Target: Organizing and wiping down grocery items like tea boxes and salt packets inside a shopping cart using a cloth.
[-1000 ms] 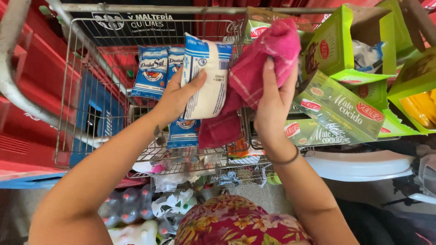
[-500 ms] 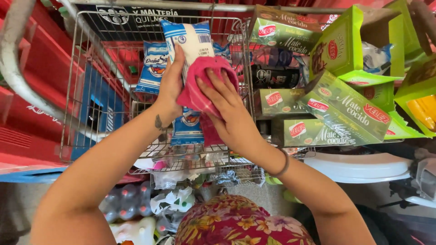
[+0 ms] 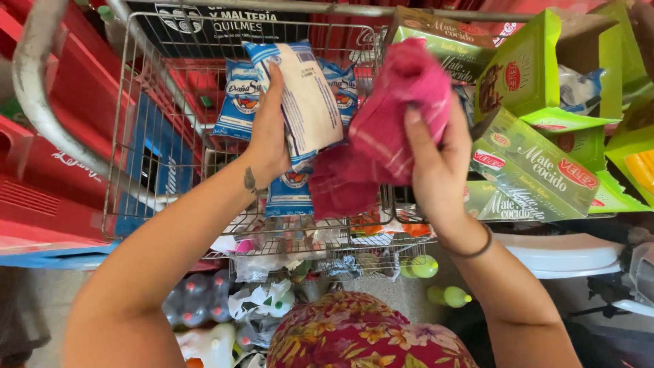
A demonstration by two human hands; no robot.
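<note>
Over the wire shopping cart [image 3: 170, 123], the left hand [image 3: 272, 129] is gripping a blue-and-white plastic packet [image 3: 306, 95] upright while the right hand [image 3: 436, 163] is clutching a bunched pink cloth [image 3: 388, 129] just beside it; the wiping looks part done, with more packets lying unwiped in the cart.

1. A white and blue bag [image 3: 306, 102] is held up over the metal cart [image 3: 136, 136]. It is a soft plastic bag with small print on its white side. It is stood nearly upright and tipped a little to the left. Its left edge is gripped by the left hand [image 3: 269, 129].
2. A pink cloth [image 3: 392, 116] is held just to the right of the bag and is touching it. It is bunched up at the top and is gripped by the right hand [image 3: 439, 170]. Its darker lower end is hung down below the bag.
</note>
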